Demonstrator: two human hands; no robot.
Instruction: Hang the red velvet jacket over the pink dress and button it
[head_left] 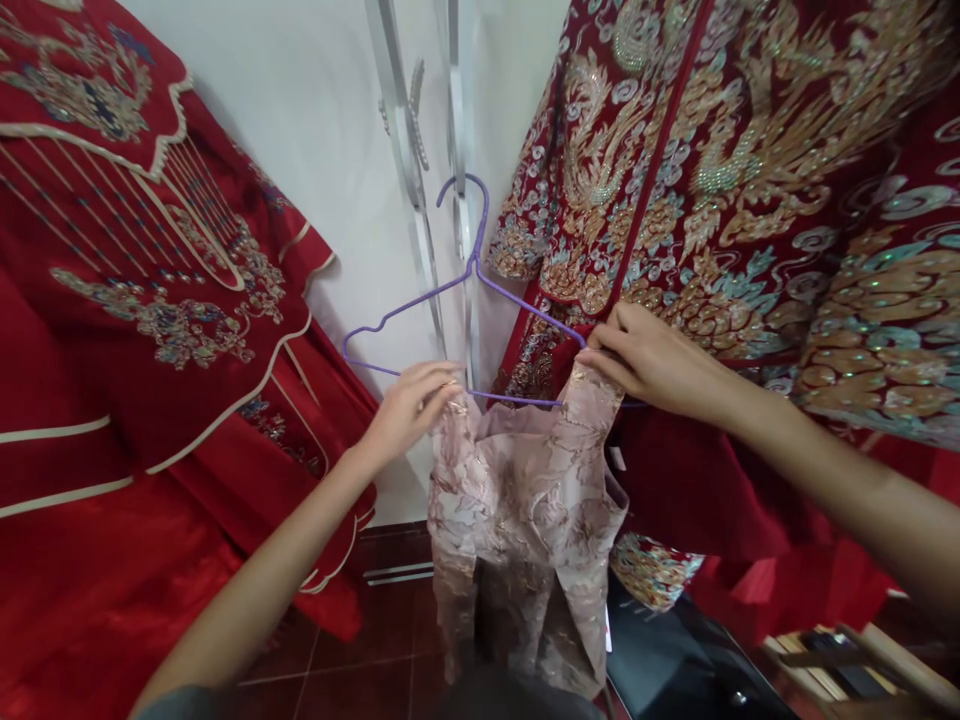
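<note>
I saw both bare arms stretched forward, the left forearm [270, 570] slanting in from the lower left and the right forearm [810, 450] from the right, well apart. The left hand [405, 408] had its fingers extended over the thumb in a pinch; the right hand [649, 362], slightly higher, pinched with its fingers bent more.

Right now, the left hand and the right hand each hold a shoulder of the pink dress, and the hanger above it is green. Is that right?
Not quite: the hanger is purple, not green, as the head view shows. The left hand and the right hand do each hold a shoulder of the pink dress.
</note>
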